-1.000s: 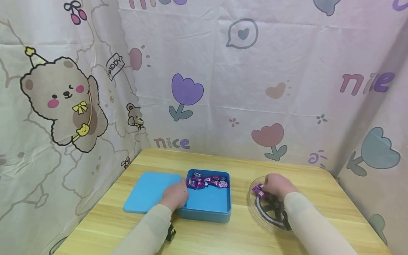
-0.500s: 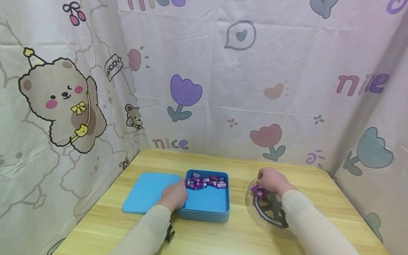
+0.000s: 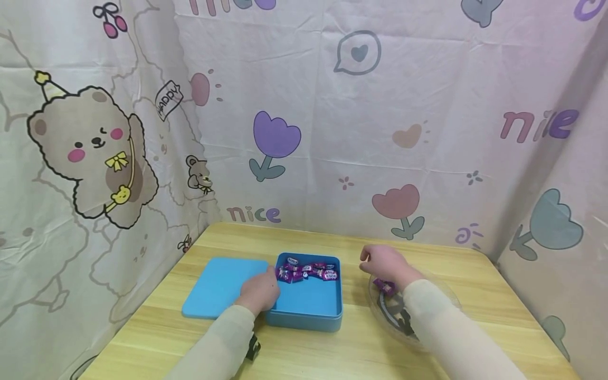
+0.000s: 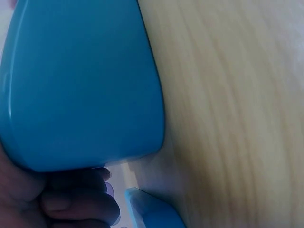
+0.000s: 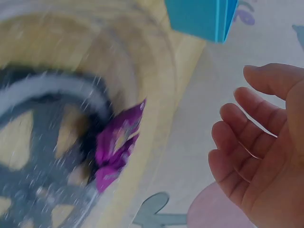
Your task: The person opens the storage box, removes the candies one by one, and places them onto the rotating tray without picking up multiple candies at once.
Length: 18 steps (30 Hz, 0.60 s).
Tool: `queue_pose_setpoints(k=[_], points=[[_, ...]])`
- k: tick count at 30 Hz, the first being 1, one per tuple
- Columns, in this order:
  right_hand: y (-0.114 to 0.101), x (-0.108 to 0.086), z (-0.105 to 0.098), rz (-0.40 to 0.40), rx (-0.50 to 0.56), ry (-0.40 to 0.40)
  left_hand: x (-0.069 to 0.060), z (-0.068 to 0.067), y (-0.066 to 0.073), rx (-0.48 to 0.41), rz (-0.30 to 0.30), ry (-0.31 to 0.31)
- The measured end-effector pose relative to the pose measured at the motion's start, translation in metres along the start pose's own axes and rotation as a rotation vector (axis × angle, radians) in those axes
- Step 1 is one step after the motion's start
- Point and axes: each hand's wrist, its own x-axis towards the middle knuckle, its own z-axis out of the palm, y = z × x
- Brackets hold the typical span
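Observation:
A blue box (image 3: 304,321) stands mid-table in the head view, purple-wrapped candies (image 3: 306,271) lying along its far side. My left hand (image 3: 260,291) holds its left wall, thumb at the rim; curled fingers (image 4: 80,205) show beside the wall in the left wrist view. Over the far-left rim of a clear round bowl (image 3: 372,311) is my right hand (image 3: 386,262). Its fingers bend loosely, thumb apart, with nothing visible between them in the right wrist view. Purple-wrapped candy (image 5: 118,145) lies in the bowl beside a dark spoked pattern; the sleeve covers part of the bowl.
A flat blue lid (image 3: 223,287) lies left of the box on the wooden table (image 3: 351,353). Printed cloth (image 3: 332,105) hangs behind the table and at both sides. A small dark object (image 3: 253,348) shows at the left sleeve.
My right hand has moved left from above the candy in the bowl, out past the bowl's far-left rim toward the box. The left hand has stayed at the box wall.

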Motion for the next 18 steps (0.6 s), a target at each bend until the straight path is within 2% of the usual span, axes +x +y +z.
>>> queue_pose_setpoints(k=[8, 18], points=[[-0.029, 0.008, 0.007, -0.058, 0.016, 0.017, 0.000, 0.000, 0.000, -0.007, -0.006, 0.000], [-0.067, 0.014, 0.020, -0.175, 0.020, 0.021, 0.001, 0.000, 0.000, -0.007, -0.026, -0.015]])
